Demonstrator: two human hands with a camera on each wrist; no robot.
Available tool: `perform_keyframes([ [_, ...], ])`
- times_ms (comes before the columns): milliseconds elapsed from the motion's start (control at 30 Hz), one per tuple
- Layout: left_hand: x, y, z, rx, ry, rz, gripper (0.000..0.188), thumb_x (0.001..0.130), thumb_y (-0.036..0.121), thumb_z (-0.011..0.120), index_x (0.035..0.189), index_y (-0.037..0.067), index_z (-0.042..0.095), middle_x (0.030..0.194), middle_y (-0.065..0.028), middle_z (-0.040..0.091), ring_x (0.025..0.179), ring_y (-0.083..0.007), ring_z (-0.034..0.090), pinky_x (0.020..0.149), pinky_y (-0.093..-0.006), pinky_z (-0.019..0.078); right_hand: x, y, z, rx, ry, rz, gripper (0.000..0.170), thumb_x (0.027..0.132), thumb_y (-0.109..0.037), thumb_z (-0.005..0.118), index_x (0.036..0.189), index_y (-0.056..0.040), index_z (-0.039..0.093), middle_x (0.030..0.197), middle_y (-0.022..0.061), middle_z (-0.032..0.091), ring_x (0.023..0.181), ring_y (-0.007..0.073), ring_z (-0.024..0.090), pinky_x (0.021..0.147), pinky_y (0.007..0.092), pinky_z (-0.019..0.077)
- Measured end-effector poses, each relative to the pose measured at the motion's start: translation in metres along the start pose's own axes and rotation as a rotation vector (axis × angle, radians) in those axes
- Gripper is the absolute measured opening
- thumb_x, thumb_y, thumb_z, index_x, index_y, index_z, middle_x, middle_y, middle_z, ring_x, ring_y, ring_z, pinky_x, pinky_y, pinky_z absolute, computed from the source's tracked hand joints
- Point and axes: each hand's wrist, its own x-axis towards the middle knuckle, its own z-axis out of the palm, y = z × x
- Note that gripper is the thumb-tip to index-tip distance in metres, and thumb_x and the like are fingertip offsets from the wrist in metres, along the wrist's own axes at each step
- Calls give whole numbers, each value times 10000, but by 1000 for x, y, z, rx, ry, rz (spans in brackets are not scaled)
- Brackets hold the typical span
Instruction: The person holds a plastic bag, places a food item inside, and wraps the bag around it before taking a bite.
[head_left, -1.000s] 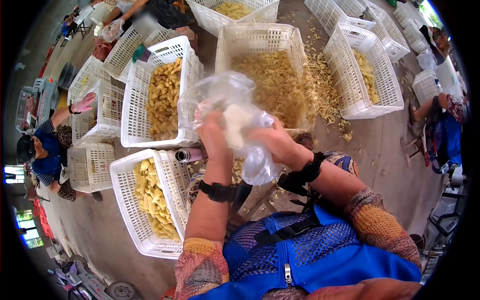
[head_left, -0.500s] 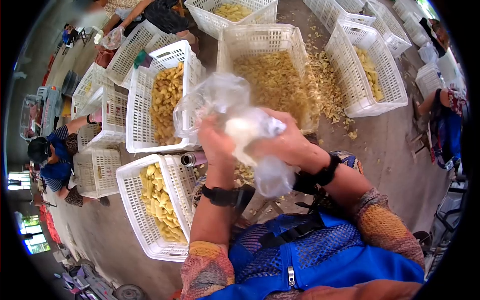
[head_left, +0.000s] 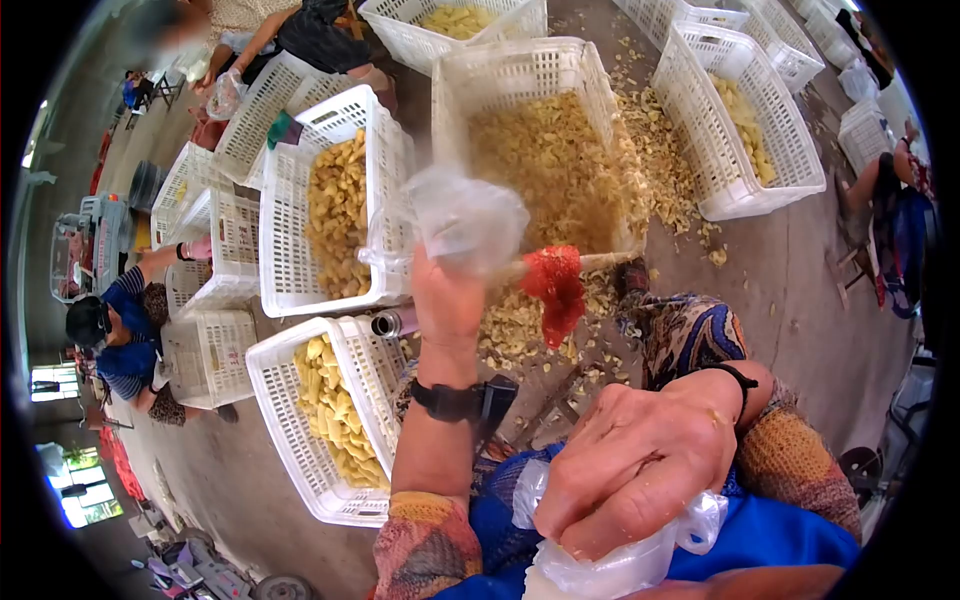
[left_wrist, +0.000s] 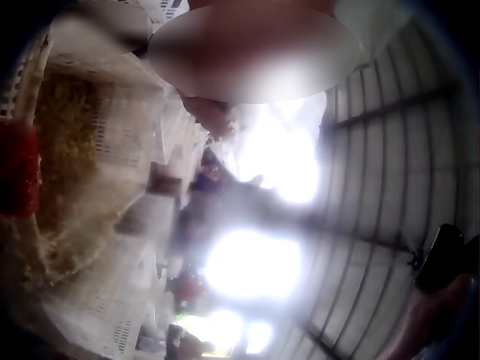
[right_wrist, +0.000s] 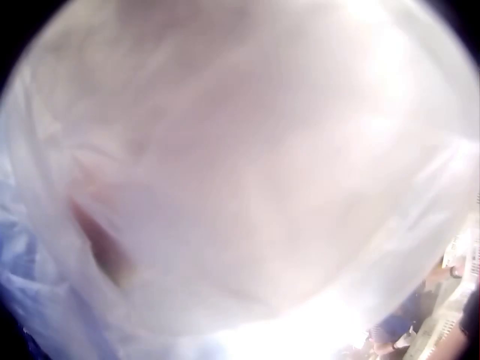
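My left hand (head_left: 447, 300) is raised between the crates and holds a blurred clear plastic bag (head_left: 468, 215); the bag hides its fingertips. Close to my body, my right hand (head_left: 640, 460) is curled round another crumpled plastic bag (head_left: 610, 572), with a pale white item (head_left: 542, 580) at its lower left. White plastic (right_wrist: 247, 165) fills most of the right wrist view. Just right of my left hand, a red cloth (head_left: 555, 290) is wrapped on a stick lying across the peelings crate's near side.
A crate of peelings (head_left: 450, 110) stands ahead, with scraps on the floor around it. Left are crates of unpeeled (head_left: 338, 190) and pale peeled roots (head_left: 335, 410), with a bottle (head_left: 395, 321) between. Another crate (head_left: 790, 190) stands right. Other people sit at both sides.
My hands were together around the plastic and the white item; now they are apart. My right hand has come down towards my body with plastic, uncovering the red cloth.
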Motion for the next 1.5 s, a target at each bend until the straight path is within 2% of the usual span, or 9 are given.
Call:
perform_keyframes([
  [67, -1, 2, -2, -131, -142, -74, 333, 954, 166, 374, 1221, -1, 481, 1176, -130, 575, 1090, -267, 560, 946, -460, 469, -2, 1, -1, 1, -6, 2, 344, 869, -236, 521, 1003, 81, 529, 909, 186, 539, 747, 364, 592, 582, 380, 494],
  [267, -4, 1, 10, 283, 110, -12, 335, 945, 157, 383, 1228, -3, 465, 1150, -149, 577, 1073, -291, 562, 923, -466, 484, -7, 15, -8, 33, 21, 183, 387, 813, -209, 609, 1102, 40, 546, 942, 177, 572, 825, 372, 592, 686, 404, 501],
  [367, 4, -6, -20, 678, 45, 126, 338, 944, 165, 386, 1223, -12, 460, 1140, -156, 579, 1024, -302, 584, 896, -459, 500, -18, 43, -15, -43, 156, 260, 437, 774, -184, 676, 1153, 0, 561, 1009, 115, 639, 879, 215, 636, 737, 331, 510],
  [400, 4, -2, -11, 643, 64, 92, 338, 944, 168, 387, 1219, -15, 460, 1133, -158, 580, 1008, -303, 591, 886, -454, 506, -22, 48, -21, -31, 202, 462, 440, 756, -175, 688, 1147, -12, 571, 984, 92, 653, 863, 177, 631, 742, 315, 509],
  [467, -2, 9, 16, 72, 214, -205, 334, 945, 174, 387, 1203, -22, 466, 1110, -160, 585, 977, -299, 603, 862, -432, 520, -31, 62, -30, -64, 305, 733, 437, 732, -154, 698, 1136, -31, 588, 934, 66, 671, 833, 133, 624, 739, 296, 509],
  [600, 4, -4, -2, 284, 215, -51, 284, 948, 173, 403, 1134, -12, 511, 1001, -135, 602, 912, -238, 617, 793, -366, 539, -43, 87, -54, -218, 627, 1078, 418, 732, -139, 694, 1119, -12, 605, 886, 80, 669, 753, 126, 622, 671, 272, 511],
  [733, -1, 4, -6, 271, 245, -117, 221, 952, 156, 422, 1098, 32, 534, 976, -67, 610, 883, -170, 605, 755, -314, 518, -47, 92, -67, -246, 841, 989, 411, 750, -137, 694, 1130, -6, 606, 876, 54, 660, 722, 84, 588, 642, 258, 498],
  [1200, 5, -4, -23, -290, -104, -266, 178, 843, 66, 552, 1015, 26, 575, 931, -92, 639, 830, -191, 622, 731, -319, 522, -42, 75, -65, -64, 926, 946, 335, 790, -74, 678, 1105, 19, 612, 904, 29, 654, 761, 75, 585, 660, 237, 491],
  [1500, 4, -12, -18, 48, 163, -142, 319, 822, 7, 417, 1127, -7, 509, 1032, -118, 603, 948, -233, 599, 860, -340, 501, -49, 87, -65, -95, 894, 969, 269, 783, -75, 680, 1034, 10, 638, 871, 18, 644, 744, 69, 572, 636, 239, 479],
])
